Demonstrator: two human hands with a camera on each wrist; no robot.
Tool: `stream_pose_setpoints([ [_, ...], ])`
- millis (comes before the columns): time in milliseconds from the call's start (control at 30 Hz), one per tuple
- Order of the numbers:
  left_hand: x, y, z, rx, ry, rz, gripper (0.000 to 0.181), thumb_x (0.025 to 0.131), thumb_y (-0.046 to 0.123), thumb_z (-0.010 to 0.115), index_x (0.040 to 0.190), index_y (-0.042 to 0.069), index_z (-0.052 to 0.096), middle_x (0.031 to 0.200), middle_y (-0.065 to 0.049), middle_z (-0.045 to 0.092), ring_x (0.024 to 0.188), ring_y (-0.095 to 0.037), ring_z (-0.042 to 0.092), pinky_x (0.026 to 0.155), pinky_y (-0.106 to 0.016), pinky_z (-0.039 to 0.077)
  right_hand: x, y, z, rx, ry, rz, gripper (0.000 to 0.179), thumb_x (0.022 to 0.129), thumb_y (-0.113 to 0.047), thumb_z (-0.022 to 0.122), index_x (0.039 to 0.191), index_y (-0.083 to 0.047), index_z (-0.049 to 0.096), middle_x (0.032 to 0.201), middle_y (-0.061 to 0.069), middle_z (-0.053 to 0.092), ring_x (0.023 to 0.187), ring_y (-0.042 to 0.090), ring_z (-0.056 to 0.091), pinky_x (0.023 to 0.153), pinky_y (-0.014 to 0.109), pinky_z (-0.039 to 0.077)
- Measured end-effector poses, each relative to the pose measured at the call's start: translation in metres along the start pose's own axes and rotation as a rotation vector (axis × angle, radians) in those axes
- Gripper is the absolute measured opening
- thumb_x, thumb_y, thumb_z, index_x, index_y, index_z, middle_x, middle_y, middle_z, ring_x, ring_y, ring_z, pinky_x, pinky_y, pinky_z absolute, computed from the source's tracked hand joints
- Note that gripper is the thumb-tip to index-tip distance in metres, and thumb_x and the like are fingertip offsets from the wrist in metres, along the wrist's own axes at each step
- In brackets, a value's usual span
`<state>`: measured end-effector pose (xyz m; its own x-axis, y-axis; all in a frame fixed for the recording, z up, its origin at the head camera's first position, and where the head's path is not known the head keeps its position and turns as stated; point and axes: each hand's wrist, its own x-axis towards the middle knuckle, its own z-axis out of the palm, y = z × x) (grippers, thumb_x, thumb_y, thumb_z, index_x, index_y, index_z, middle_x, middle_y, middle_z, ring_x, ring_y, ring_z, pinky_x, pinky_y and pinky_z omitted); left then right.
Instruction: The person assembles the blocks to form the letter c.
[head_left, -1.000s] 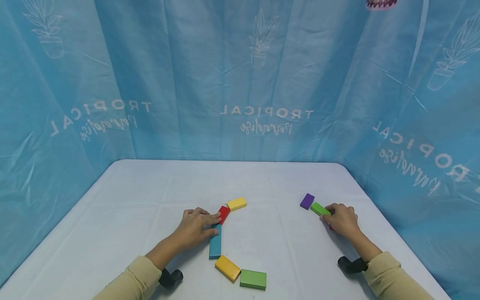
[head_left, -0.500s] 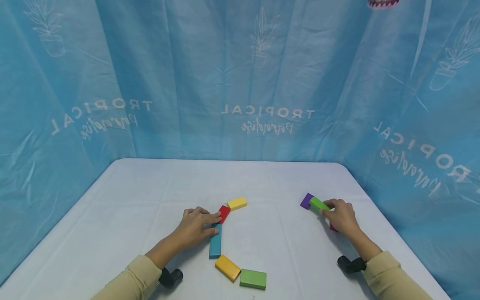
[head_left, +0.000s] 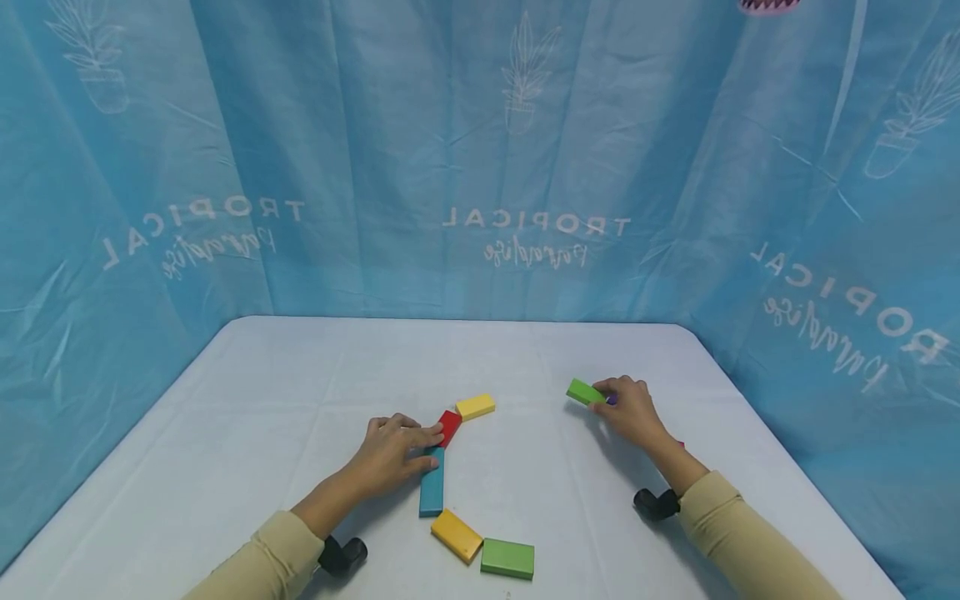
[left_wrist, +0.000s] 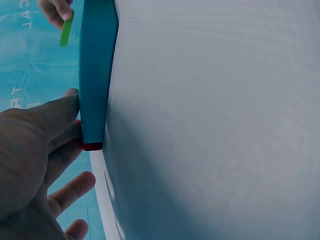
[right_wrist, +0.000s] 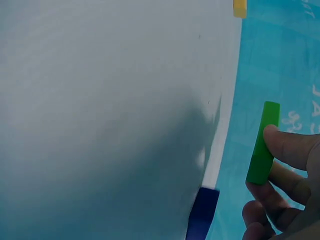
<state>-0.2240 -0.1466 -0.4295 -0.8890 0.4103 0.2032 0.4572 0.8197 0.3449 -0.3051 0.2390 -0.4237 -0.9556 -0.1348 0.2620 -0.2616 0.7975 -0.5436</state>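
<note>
In the head view my right hand [head_left: 632, 410] holds a bright green block [head_left: 585, 392] above the table. The right wrist view has the green block [right_wrist: 262, 145] pinched between thumb and fingers. Just past that hand lies a purple block [right_wrist: 202, 215], mostly hidden in the head view. My left hand [head_left: 396, 454] rests beside a curved row, its fingertips on a red block [head_left: 450, 427] and its thumb at a blue block [head_left: 432, 487]. Its fingers look extended and relaxed in the left wrist view. A pale yellow block [head_left: 476, 407] sits at the row's far end.
Nearer the front edge lie an orange-yellow block [head_left: 457, 536] and a larger green block [head_left: 507, 557], continuing the row. A sliver of reddish block [head_left: 681, 443] shows behind the right forearm. Blue printed curtains [head_left: 405, 167] surround the white table [head_left: 285, 375].
My right hand has picked the bright green block up off the table and carried it left, over and past the purple block. The left hand and the row by it have stayed put.
</note>
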Motion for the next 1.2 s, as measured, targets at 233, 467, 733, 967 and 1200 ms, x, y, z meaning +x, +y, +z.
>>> stream_pose_setpoints([
  [233, 0.0, 0.0, 0.0, 0.0, 0.003, 0.004, 0.044, 0.083, 0.027, 0.076, 0.123, 0.013, 0.067, 0.13, 0.003, 0.061, 0.112, -0.021, 0.048, 0.095, -0.055, 0.028, 0.022, -0.024, 0.019, 0.025, -0.07, -0.024, 0.033, 0.084, -0.011, 0.073, 0.115, -0.001, 0.068, 0.105, 0.012, 0.062, 0.097, 0.029, 0.049, 0.079, 0.042, 0.042],
  [467, 0.0, -0.001, -0.001, -0.001, 0.005, 0.006, 0.044, 0.083, 0.027, 0.076, 0.123, 0.013, 0.067, 0.129, 0.003, 0.061, 0.112, -0.021, 0.048, 0.095, -0.055, 0.028, 0.039, -0.043, 0.032, 0.012, -0.11, -0.065, 0.033, 0.082, -0.009, 0.074, 0.115, -0.004, 0.069, 0.109, 0.009, 0.062, 0.094, 0.026, 0.047, 0.078, 0.04, 0.041],
  [733, 0.0, -0.001, 0.0, -0.018, -0.007, -0.007, 0.045, 0.082, 0.029, 0.077, 0.124, 0.014, 0.067, 0.13, 0.004, 0.06, 0.112, -0.021, 0.048, 0.095, -0.054, 0.028, 0.053, -0.055, 0.051, -0.043, -0.143, -0.111, 0.033, 0.082, -0.01, 0.076, 0.115, -0.009, 0.07, 0.113, 0.007, 0.062, 0.091, 0.024, 0.045, 0.078, 0.039, 0.038],
  [967, 0.0, 0.0, 0.001, -0.018, -0.014, -0.01, 0.046, 0.081, 0.029, 0.077, 0.124, 0.014, 0.067, 0.13, 0.004, 0.061, 0.112, -0.021, 0.048, 0.095, -0.054, 0.028, 0.058, -0.064, 0.061, -0.112, -0.202, -0.11, 0.032, 0.082, -0.009, 0.075, 0.114, -0.011, 0.071, 0.113, 0.006, 0.062, 0.093, 0.023, 0.046, 0.08, 0.04, 0.038],
  [1200, 0.0, 0.0, 0.0, -0.009, -0.003, -0.003, 0.044, 0.082, 0.027, 0.077, 0.123, 0.013, 0.068, 0.129, 0.003, 0.061, 0.112, -0.021, 0.049, 0.094, -0.054, 0.028, 0.06, -0.071, 0.067, -0.148, -0.244, -0.138, 0.032, 0.082, -0.006, 0.073, 0.113, -0.012, 0.071, 0.113, 0.005, 0.062, 0.094, 0.023, 0.046, 0.083, 0.042, 0.037],
])
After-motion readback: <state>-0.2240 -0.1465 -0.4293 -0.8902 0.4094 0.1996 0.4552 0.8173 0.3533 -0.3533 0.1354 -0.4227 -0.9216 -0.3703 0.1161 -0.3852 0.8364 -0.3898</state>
